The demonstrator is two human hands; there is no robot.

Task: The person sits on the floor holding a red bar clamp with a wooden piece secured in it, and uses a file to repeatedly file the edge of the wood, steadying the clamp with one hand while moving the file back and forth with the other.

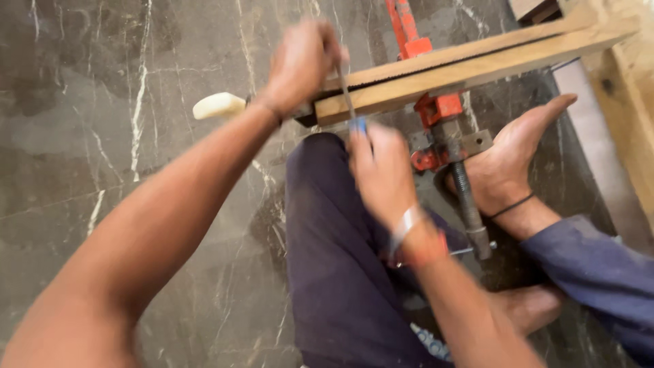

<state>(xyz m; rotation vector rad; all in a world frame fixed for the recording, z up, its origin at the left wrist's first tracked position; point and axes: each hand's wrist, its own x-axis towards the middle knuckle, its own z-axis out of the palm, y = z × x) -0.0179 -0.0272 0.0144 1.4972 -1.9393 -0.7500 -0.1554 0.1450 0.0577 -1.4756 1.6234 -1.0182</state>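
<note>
My left hand (300, 61) is closed over the upper end of a thin metal blade-like tool (346, 95), right at the end of two stacked wooden boards (477, 65). Just below the boards, my right hand (381, 170) grips the tool's blue handle (358, 125). The tool stands nearly upright against the boards' end face. A red bar clamp (436, 109) squeezes the boards together, and its threaded screw (470, 204) points down toward me. Motion blur hides the tool's edge.
A cream rounded handle-like object (218, 105) pokes out left of my left wrist. My bare foot (511, 163) rests beside the clamp, and my leg in dark blue trousers (334, 259) lies under the work. Dark veined marble floor (102, 102) spreads left; light wooden panels (633, 102) stand at the right.
</note>
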